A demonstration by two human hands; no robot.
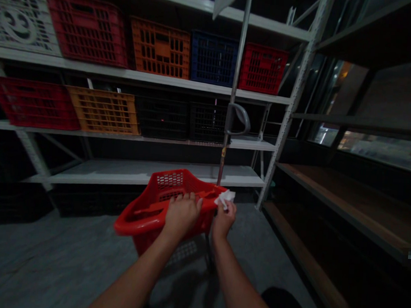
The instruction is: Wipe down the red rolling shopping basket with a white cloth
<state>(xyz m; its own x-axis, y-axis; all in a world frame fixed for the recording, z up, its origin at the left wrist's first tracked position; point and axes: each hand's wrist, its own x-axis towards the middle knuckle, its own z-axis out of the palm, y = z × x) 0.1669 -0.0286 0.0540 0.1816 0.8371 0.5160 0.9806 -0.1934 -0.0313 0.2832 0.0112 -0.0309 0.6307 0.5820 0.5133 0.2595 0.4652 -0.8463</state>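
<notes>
A red plastic shopping cart basket (144, 222) with perforated walls stands in front of me, its smooth rim facing me. My left hand (183, 212) rests over the near rim, its fingers curled over the edge. At the rim's right corner, my right hand (224, 220) pinches a crumpled white tissue or cloth (225, 198) and holds it against the red plastic. A metal pole (235, 81) with a grey D-shaped handle (242, 119) rises by the cart's right corner; where it is fixed is hidden.
White metal shelving (182, 80) spans the back, bearing plastic crates in several colours, such as an orange crate (160, 48) and a blue crate (214, 58). Brown shelves (342, 190) line the right side. The grey concrete floor (63, 257) lies below; a dark round object (283, 307) shows at the bottom.
</notes>
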